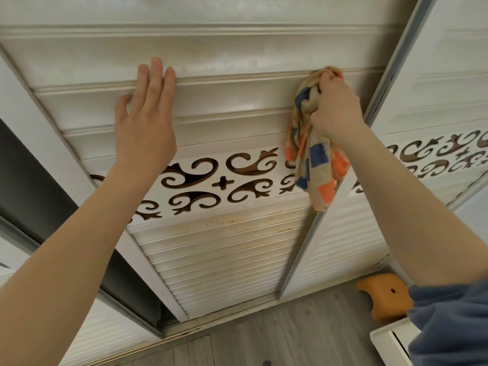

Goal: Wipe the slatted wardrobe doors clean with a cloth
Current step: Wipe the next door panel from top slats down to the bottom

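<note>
A white slatted wardrobe door [227,107] fills the middle of the view, with a band of dark scroll cut-outs [224,180] across it and narrower slats below. My right hand [334,107] grips a beige cloth [314,165] with blue and orange squares and presses its bunched top against a slat ledge near the door's right edge; the rest of the cloth hangs down. My left hand [145,114] lies flat on the upper slats with its fingers spread, holding nothing. Brownish specks mark the lower slats [237,225].
A second slatted door [435,88] stands to the right behind a metal frame rail [390,64]. A dark gap [34,186] opens at the left. On the grey wood floor [277,339] lies an orange object [383,297] beside a white piece of furniture [390,339].
</note>
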